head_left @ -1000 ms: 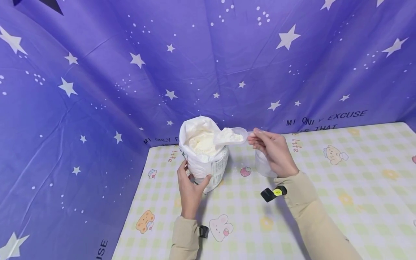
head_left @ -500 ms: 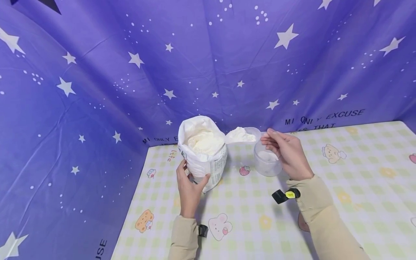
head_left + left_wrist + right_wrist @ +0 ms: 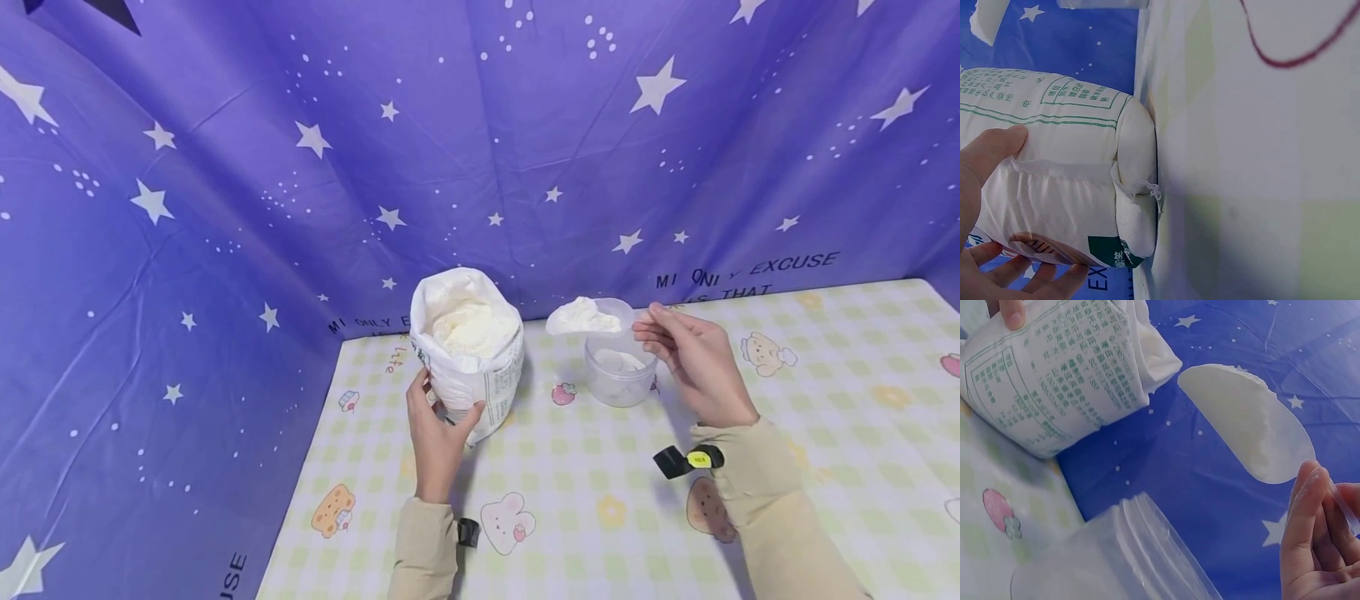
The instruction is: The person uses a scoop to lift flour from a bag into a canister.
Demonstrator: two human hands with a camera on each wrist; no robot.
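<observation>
1. The right hand [image 3: 696,368] pinches the handle of the scoop [image 3: 624,312] between thumb and fingers, the other fingers curled close.
2. The scoop is in the air beside the bag and higher than the jar [image 3: 621,390], touching neither; its long axis runs sideways, tip toward the bag, handle toward the hand, hollow upward with heaped powder [image 3: 583,316].
3. The jar stands upright, mouth up, some powder inside.
4. The left hand [image 3: 439,446] is spread around the bag [image 3: 468,385], thumb opposite fingers, gripping it.
5. The bag stands on the table [image 3: 570,475], long axis near vertical, open mouth up.
</observation>
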